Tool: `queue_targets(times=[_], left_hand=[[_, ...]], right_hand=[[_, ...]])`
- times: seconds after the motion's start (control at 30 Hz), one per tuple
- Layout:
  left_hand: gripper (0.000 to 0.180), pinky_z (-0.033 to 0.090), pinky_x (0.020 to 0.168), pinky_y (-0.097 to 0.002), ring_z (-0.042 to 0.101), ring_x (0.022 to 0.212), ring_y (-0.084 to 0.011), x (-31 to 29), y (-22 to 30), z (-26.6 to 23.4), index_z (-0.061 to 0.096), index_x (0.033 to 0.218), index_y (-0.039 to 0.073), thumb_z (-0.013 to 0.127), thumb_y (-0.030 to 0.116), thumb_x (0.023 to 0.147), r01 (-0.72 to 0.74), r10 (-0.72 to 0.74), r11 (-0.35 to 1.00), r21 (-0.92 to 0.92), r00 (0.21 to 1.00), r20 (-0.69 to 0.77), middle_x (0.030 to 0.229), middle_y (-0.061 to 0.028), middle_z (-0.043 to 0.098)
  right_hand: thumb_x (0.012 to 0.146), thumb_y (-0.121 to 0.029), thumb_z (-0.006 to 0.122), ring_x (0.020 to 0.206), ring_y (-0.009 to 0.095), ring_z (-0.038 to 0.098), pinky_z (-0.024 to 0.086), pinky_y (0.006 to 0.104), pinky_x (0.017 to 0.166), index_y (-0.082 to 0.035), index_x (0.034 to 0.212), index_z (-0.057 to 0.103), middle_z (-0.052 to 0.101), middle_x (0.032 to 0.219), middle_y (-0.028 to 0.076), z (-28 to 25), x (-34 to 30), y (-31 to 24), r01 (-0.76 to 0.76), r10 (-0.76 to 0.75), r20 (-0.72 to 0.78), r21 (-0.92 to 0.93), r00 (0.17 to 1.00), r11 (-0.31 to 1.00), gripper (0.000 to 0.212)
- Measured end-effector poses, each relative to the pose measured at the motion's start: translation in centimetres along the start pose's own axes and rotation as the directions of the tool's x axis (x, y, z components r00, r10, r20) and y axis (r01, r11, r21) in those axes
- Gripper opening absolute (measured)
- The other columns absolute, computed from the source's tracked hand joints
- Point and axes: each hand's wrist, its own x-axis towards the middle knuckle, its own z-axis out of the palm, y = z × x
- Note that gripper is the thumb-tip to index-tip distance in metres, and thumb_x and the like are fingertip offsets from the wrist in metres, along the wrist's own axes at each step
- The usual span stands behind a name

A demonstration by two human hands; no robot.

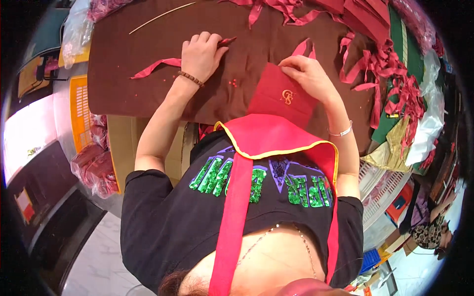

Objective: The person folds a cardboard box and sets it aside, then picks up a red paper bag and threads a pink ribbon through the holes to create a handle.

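Note:
My left hand (200, 54) rests on the brown-covered table with its fingers curled over a narrow dark-red ribbon (157, 66). One end of that ribbon trails to the left, and a short tip sticks out past the fingertips. To the right, my right hand (312, 78) grips the upper edge of a flat red pouch (270, 93) between thumb and fingers. The pouch bears a gold monogram and tilts at the table's near edge, above my red apron (281, 135). A loop of red ribbon (301, 48) shows just beyond my right hand; whether it is fixed to the pouch I cannot tell.
Loose red ribbons (368, 66) lie along the far and right sides of the table. A thin stick (162, 18) lies at far left, and small red bits (233, 83) dot the cloth. An orange crate (80, 111) stands left; a white crate (387, 185) stands right, near another person (429, 234).

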Motion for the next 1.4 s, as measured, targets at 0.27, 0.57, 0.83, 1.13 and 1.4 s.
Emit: queue_targets(times=[0.27,0.57,0.83,1.13,1.4], left_hand=[[0.013,0.042,0.062,-0.0367,0.056,0.075,-0.0221,0.3,1.1,0.8,0.061,0.084,0.014,0.062,0.027,0.08,-0.044,0.044,0.999,-0.003,0.999,-0.027,0.078,-0.0027,0.056],[0.011,0.05,0.064,-0.0356,0.062,0.075,-0.0306,0.2,7.3,-1.6,0.062,0.087,0.006,0.058,0.015,0.083,0.039,0.068,0.727,-0.685,0.989,0.128,0.08,-0.0133,0.063],[0.012,0.049,0.063,-0.0344,0.062,0.075,-0.0292,-0.4,9.7,-1.0,0.063,0.086,0.004,0.062,0.014,0.08,0.104,0.055,0.773,-0.625,0.972,0.23,0.081,-0.013,0.063],[0.011,0.046,0.059,-0.0333,0.061,0.068,-0.0274,-0.1,10.7,0.0,0.062,0.08,0.003,0.063,0.014,0.079,0.115,-0.005,0.733,-0.671,0.986,0.164,0.075,-0.0123,0.061],[0.01,0.045,0.057,-0.0304,0.059,0.064,-0.0236,-1.4,10.4,0.1,0.061,0.08,0.002,0.066,0.011,0.076,0.148,-0.05,0.657,-0.739,0.987,0.153,0.074,-0.0109,0.06]], right_hand=[[0.086,-0.011,0.056,0.077,0.005,0.053,0.044,0.0213,0.07,0.001,0.101,0.055,0.061,0.081,0.001,-0.7,-1.3,1.4,-0.217,0.155,0.226,0.283,0.962,0.934,0.019],[0.083,-0.012,0.057,0.075,0.007,0.054,0.044,0.0221,0.068,0.002,0.1,0.058,0.062,0.081,0.003,0.2,-2.1,2.2,-0.253,0.147,0.227,0.558,0.963,0.791,0.022],[0.08,-0.014,0.059,0.079,0.008,0.056,0.045,0.0217,0.073,0.003,0.107,0.058,0.064,0.087,0.005,0.5,-2.5,2.3,-0.281,0.197,0.208,0.547,0.958,0.789,0.032],[0.08,-0.014,0.059,0.082,0.009,0.057,0.045,0.0221,0.076,0.005,0.105,0.058,0.064,0.09,0.005,0.6,-2.6,1.7,-0.31,0.183,0.263,0.608,0.947,0.731,0.031],[0.081,-0.011,0.059,0.082,0.009,0.058,0.046,0.0217,0.076,0.005,0.108,0.056,0.064,0.092,0.006,0.7,-2.5,2.0,-0.336,0.208,0.27,0.634,0.94,0.696,0.032]])
